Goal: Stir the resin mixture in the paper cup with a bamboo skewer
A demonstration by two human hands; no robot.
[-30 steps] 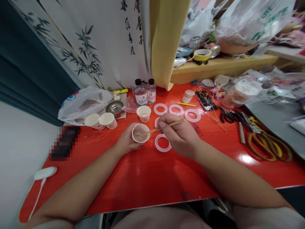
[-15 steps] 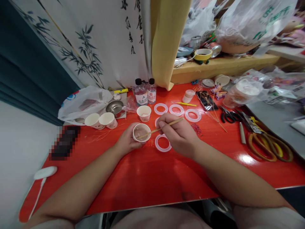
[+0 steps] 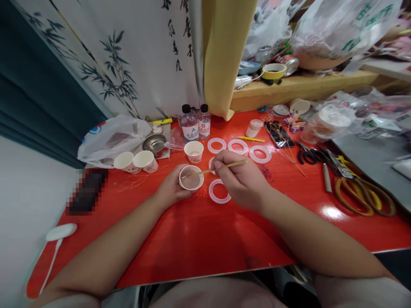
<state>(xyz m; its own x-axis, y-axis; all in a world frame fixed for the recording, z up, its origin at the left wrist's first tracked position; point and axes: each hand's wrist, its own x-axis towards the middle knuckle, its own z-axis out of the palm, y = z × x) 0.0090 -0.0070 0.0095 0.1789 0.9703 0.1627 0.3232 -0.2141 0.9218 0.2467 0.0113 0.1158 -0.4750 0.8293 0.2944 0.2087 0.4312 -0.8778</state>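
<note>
My left hand (image 3: 173,187) is wrapped round a paper cup (image 3: 191,186) that holds a cloudy, pale liquid. Between the thumb and fingers of my right hand (image 3: 240,177) is a thin wooden stick (image 3: 208,170), its far end down in that liquid. Close by my right hand lie several pale pink ring moulds (image 3: 219,201); one of them is mostly hidden by the fingers. Another paper cup (image 3: 194,157) stands just behind the held one. Bottles marked A (image 3: 190,132) and B (image 3: 204,128), both with black caps, stand further back.
Two paper cups (image 3: 144,166), a steel bowl (image 3: 154,144) and a plastic bag (image 3: 112,139) are at the left. Yellow tweezers (image 3: 252,139), a lidded jar (image 3: 254,128) and a phone (image 3: 278,135) lie behind my right hand. Large scissors (image 3: 353,201) and pliers (image 3: 308,156) are at the right.
The stick's dipped end has shifted a little towards the far side of the cup. Both hands stay in almost the same place.
</note>
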